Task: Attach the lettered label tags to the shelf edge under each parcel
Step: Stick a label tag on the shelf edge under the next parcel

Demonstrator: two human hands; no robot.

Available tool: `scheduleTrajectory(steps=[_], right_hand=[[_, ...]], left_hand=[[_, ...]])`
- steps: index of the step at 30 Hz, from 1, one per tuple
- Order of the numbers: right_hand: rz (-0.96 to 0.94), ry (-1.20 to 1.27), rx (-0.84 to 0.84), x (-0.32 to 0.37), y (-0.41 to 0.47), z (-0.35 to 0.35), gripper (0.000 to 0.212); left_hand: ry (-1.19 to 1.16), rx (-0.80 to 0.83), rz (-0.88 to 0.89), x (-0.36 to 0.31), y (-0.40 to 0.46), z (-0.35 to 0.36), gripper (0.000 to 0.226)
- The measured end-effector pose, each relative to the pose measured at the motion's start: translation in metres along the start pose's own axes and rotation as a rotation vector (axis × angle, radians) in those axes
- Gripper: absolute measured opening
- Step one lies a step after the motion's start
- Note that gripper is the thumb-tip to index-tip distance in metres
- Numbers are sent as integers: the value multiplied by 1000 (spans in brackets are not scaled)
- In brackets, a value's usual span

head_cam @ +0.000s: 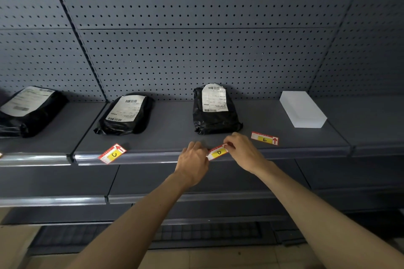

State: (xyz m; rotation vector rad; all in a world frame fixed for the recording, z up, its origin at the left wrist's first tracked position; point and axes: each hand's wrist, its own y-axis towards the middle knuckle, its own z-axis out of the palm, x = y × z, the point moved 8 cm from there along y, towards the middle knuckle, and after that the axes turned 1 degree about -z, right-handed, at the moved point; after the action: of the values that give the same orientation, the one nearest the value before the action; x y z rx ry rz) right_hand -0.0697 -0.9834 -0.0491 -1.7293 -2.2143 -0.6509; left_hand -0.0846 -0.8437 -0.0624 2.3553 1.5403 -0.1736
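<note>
Both hands hold the red, white and yellow tag marked D (218, 152) at the shelf's front edge strip (153, 157), below the right black parcel (215, 109). My left hand (193, 160) pinches the tag's left end and my right hand (241, 150) grips its right end. The tag marked C (112, 153) lies tilted over the shelf edge in front of the middle black parcel (125, 113). The tag marked E (265, 138) lies flat on the shelf in front of a white box (301, 109). A third black parcel (28, 110) lies at the far left.
A grey pegboard back wall (196, 28) rises behind the shelf. Lower shelves (65, 200) with the same clear edge strips run beneath my arms. A sliver of another tag (0, 155) shows at the far left edge.
</note>
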Motion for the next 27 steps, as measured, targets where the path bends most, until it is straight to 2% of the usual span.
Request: scheduleTrajectory(steps=[3, 9, 17, 21, 27], right_hand=[[19, 32, -41, -3, -5, -21, 30], [84, -82, -114, -42, -15, -75, 19], [162, -127, -127, -120, -14, -124, 25], [130, -134, -86, -145, -9, -120, 25], [98, -135, 70, -163, -1, -87, 34]], left_hand=[[-2, 32, 16, -9, 11, -8, 25], [-34, 40, 94, -54, 48, -28, 20], [54, 160, 197, -135, 121, -13, 27], [74, 295, 157, -155, 144, 14, 35], [93, 442, 98, -155, 151, 53, 45]])
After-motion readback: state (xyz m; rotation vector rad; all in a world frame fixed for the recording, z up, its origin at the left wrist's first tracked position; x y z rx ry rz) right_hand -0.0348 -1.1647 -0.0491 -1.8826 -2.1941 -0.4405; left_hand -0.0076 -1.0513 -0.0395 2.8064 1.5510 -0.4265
